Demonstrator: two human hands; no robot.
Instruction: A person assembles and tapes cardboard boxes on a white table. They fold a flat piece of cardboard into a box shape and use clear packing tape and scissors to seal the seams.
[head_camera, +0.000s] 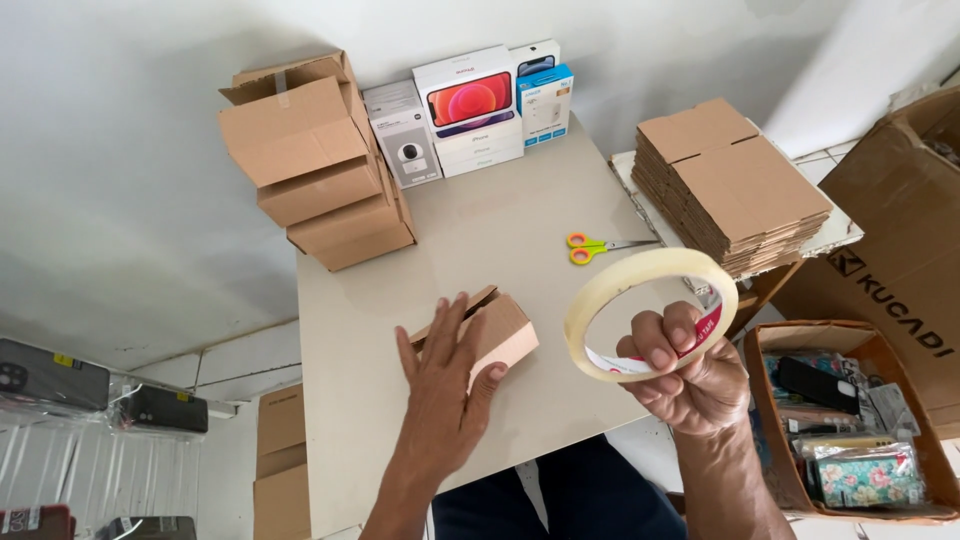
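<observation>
- tape roll (650, 314), a clear ring with a red and white core label, sits up in the right hand (690, 380), whose fingers (668, 352) are curled shut through its hole, raised off the desk (480, 230).
- small cardboard box (478, 332) lies under the left hand (445, 390); its fingers are spread flat and open, pressing on the box, not gripping it.
- to do this well, i'd judge the flat hand should keep the flaps squared and pinned while the roll comes over from just right of it.
- scissors (598, 247) with orange and green handles lie beyond the roll, between both hands and the far edge.
- past the left fingers, a leaning stack of made-up brown boxes (315, 160); beside it, white and blue product boxes (470, 105) stand against the wall.
- beyond the right fingers, a pile of flattened cartons (735, 180).
- right of and below the right hand, an open carton (770, 420) holds phone cases, one floral, in clear sleeves.
- further right, a large brown carton (900, 220); its contents can't be made out.
</observation>
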